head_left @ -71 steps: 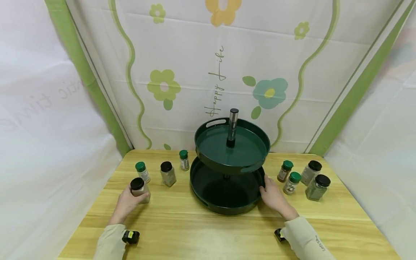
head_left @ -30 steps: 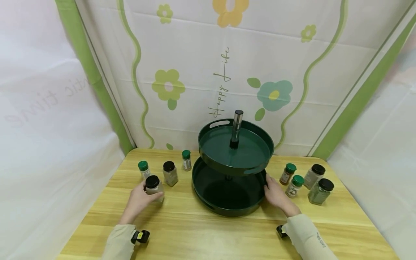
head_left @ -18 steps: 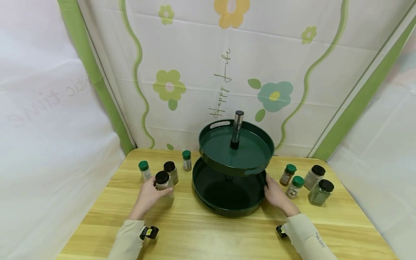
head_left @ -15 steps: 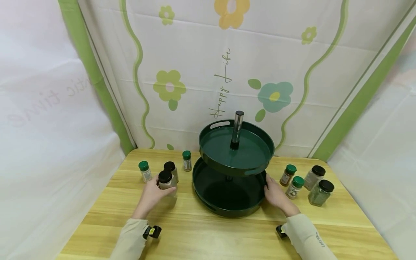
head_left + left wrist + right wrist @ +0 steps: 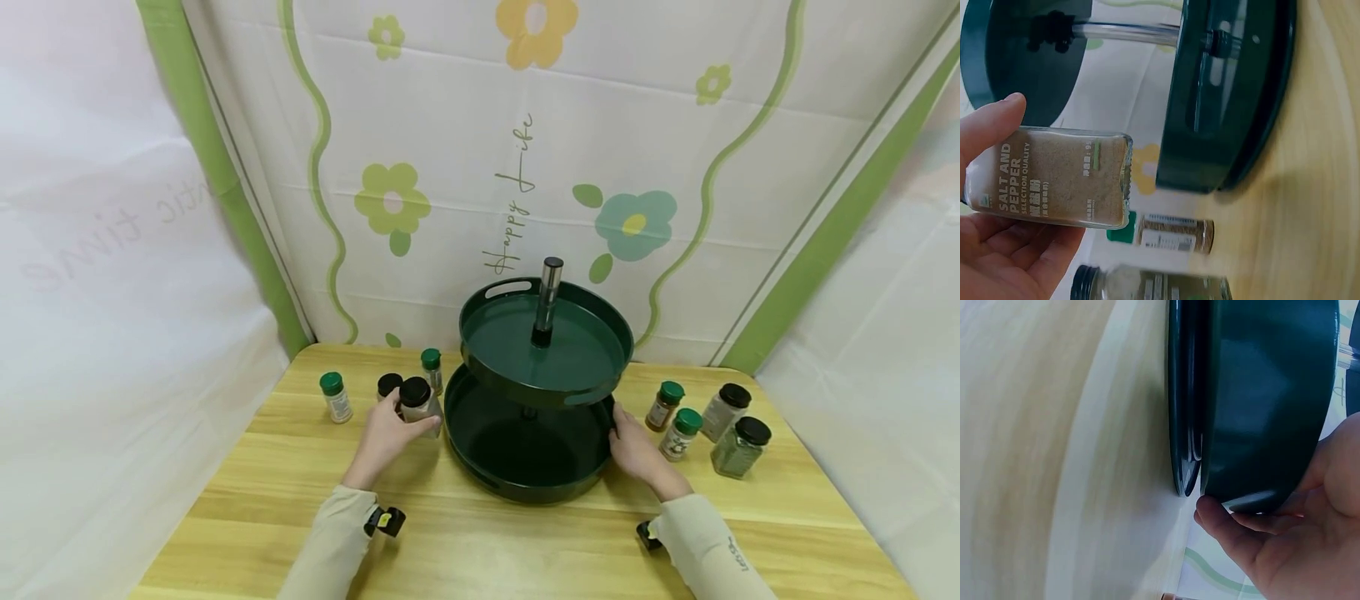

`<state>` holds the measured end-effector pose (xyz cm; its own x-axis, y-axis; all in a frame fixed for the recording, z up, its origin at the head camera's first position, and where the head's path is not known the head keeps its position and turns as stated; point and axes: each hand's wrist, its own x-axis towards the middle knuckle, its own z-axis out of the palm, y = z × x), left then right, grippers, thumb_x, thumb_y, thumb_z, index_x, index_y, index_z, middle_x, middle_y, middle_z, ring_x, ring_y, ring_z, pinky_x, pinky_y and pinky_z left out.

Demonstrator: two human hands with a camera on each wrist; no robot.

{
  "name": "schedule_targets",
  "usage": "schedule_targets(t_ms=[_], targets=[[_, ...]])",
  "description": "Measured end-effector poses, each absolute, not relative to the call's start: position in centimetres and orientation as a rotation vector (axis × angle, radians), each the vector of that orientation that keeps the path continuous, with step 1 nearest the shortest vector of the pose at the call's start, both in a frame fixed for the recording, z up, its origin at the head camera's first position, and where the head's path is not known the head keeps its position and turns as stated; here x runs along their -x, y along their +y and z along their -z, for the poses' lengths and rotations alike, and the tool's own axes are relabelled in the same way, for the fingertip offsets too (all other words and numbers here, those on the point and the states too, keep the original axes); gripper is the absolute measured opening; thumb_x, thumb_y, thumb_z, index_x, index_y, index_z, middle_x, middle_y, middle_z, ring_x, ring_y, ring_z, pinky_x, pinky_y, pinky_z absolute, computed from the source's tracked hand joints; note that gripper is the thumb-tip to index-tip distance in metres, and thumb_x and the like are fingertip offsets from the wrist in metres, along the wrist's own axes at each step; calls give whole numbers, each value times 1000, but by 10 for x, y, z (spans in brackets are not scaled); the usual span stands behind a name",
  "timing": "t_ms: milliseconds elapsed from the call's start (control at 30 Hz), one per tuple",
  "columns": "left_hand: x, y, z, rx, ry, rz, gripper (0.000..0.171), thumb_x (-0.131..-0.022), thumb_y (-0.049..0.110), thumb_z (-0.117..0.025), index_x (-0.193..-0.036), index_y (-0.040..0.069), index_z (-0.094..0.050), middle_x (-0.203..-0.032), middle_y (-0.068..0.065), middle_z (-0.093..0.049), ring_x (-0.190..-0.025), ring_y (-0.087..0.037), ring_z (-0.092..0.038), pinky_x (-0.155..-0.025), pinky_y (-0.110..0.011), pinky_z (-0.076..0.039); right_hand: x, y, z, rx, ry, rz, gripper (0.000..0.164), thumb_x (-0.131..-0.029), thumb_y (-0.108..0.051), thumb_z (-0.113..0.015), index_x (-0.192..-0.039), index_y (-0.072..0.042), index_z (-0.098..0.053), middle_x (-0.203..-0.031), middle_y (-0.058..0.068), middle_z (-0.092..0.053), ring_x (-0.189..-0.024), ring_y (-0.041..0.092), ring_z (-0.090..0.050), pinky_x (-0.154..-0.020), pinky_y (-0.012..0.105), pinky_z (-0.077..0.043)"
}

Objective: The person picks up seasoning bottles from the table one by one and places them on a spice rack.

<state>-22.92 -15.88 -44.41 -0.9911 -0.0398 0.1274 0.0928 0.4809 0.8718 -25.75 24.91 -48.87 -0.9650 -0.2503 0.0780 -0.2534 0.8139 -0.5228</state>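
Observation:
My left hand (image 5: pixel 381 440) holds a clear square spice jar (image 5: pixel 1054 178) with a black lid, raised off the table close to the left side of the two-tier tray. White print on it reads SALT AND PEPPER, and light brown powder fills it. The dark green two-tier tray (image 5: pixel 517 487) has a metal post (image 5: pixel 550 296) through its upper tier; both tiers look bare inside. My right hand (image 5: pixel 636 448) grips the right edge of the lower tier, with fingers (image 5: pixel 1225 528) at its underside in the right wrist view.
Left of the tray stand a green-lidded bottle (image 5: pixel 336 398), a black-lidded jar (image 5: pixel 388 384) partly hidden by my left hand, and another green-lidded bottle (image 5: pixel 431 361). Several more jars, including a green herb jar (image 5: pixel 738 450), stand at the right. A patterned curtain (image 5: pixel 450 125) hangs behind.
My left hand has carried the salt and pepper jar from the left of the table rightward, up beside the tray. My right hand stays on the lower tier.

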Motion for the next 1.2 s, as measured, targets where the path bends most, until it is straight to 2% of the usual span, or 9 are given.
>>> schedule_targets(t_ms=[267,467,867,967,1200], targets=[[236,-141,447,85,-2531,1581,62,-72,38,-82,-122,9,-58,-121,-10,-58,-97,-21,-54,-82,-38,-46,254,248,487,-398,-2992,-853,52,-98,-3,-34,-139,22,-15,-138,44,-23,-127,54,-28,-101,59,-29],[239,-132,450,124,-2507,1608,62,-73,35,-82,-123,9,-58,-121,-9,-59,-112,-23,-54,-91,-44,-45,254,249,486,-417,-2987,-836,52,-98,-3,-34,-139,23,-14,-138,45,-22,-126,54,-29,-100,59,-30],[246,-123,455,157,-2493,1588,59,-72,36,-82,-122,15,-58,-120,-5,-61,-113,-24,-55,-91,-46,-46,253,246,486,-419,-2995,-848,53,-99,-3,-33,-140,22,-12,-138,45,-22,-125,54,-31,-99,59,-32],[246,-121,456,172,-2472,1598,58,-73,33,-83,-122,15,-59,-121,-5,-61,-111,-23,-56,-89,-45,-47,252,245,487,-409,-3000,-860,53,-99,-4,-33,-140,22,-12,-138,45,-22,-125,54,-31,-99,59,-32],[248,-115,457,178,-2474,1572,54,-73,35,-82,-116,11,-61,-110,-6,-64,-92,-18,-58,-77,-36,-49,252,246,488,-395,-3015,-849,54,-99,-5,-32,-140,22,-11,-138,45,-23,-125,54,-31,-99,59,-33]])
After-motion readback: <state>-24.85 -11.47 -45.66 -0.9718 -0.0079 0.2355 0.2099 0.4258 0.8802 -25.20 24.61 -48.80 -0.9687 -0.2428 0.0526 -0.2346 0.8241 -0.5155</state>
